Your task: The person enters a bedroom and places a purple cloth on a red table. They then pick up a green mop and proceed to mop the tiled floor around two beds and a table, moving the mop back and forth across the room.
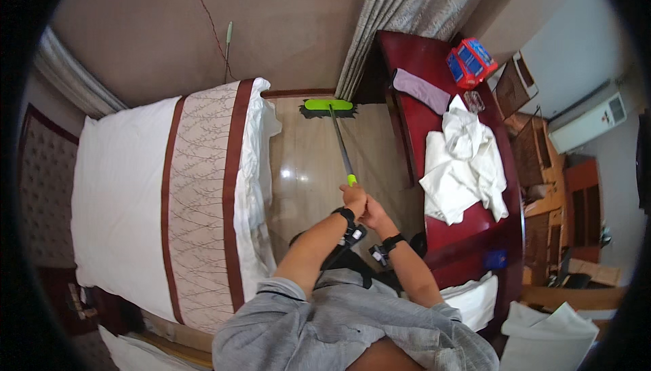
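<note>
A flat mop [329,105] with a bright green head and a dark shaggy pad lies on the tiled floor by the far wall. Its grey pole slants back toward me and ends in a green grip. My left hand [354,199] is wrapped round that grip. Just behind and to the right, my right hand [371,213] is also closed on the handle, touching the left one; part of its fingers is hidden. Both wrists carry dark straps with small devices.
Left stands a bed [122,194] with white bedding and a patterned runner [201,194]. Right, a dark red desk [420,116] bears crumpled white cloth [468,161], a pinkish-grey cloth [422,89] and red-blue packages [470,62]. A curtain [380,11] hangs at the far corner; a pole [228,49] leans behind the bed.
</note>
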### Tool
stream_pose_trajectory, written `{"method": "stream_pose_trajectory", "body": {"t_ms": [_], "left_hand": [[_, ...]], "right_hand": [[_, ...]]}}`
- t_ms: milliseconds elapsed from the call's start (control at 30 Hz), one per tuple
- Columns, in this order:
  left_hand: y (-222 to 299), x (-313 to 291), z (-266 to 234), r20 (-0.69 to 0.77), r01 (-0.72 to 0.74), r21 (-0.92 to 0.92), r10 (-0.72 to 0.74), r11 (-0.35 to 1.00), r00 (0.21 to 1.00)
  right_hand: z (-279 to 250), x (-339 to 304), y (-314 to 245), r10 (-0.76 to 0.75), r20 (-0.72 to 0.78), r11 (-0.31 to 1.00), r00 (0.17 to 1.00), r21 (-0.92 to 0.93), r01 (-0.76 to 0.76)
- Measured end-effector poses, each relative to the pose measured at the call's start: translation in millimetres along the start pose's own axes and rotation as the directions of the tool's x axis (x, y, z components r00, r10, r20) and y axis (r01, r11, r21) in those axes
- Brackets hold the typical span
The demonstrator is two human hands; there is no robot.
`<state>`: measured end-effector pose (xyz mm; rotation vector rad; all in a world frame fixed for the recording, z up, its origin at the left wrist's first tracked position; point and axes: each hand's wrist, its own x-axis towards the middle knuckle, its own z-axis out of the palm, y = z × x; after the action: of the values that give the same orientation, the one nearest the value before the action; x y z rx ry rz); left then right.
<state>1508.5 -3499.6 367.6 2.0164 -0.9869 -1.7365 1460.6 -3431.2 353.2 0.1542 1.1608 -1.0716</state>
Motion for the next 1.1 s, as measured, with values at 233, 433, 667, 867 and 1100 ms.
{"method": "stream_pose_trajectory", "body": {"t_ms": [233,433,667,867,1100], "left_hand": [[31.7,62.0,-55.5,0.245,-0.169,0.602,0.021,0.781,0.969],[-25.7,133.3,-45.8,0.436,0.408,-0.04,-0.351,0.912,0.829],[-147.8,71.3,-91.5,0.979,-0.93,0.2,-0.101,0.308,0.178],[-253.0,-15.3,-142.9,0.632,-0.623,-0.759,-0.016,0.191,-0.775],[-224.0,-31.3,-141.3,0.6,-0.643,-0.756,-0.26,0.125,-0.756]], "right_hand": [[62.1,39.8,-13.9,0.043,-0.105,0.983,0.994,-0.172,-0.061],[69.9,2.8,69.8,-0.151,-0.295,0.957,0.943,-0.281,0.066],[101.8,-224.6,218.6,-0.051,-0.548,0.963,0.835,-0.247,-0.104],[202.2,-321.0,292.4,0.104,-0.803,0.968,0.587,-0.055,-0.246],[218.4,-328.2,328.6,0.239,-0.876,0.97,0.419,0.2,-0.135]]}}
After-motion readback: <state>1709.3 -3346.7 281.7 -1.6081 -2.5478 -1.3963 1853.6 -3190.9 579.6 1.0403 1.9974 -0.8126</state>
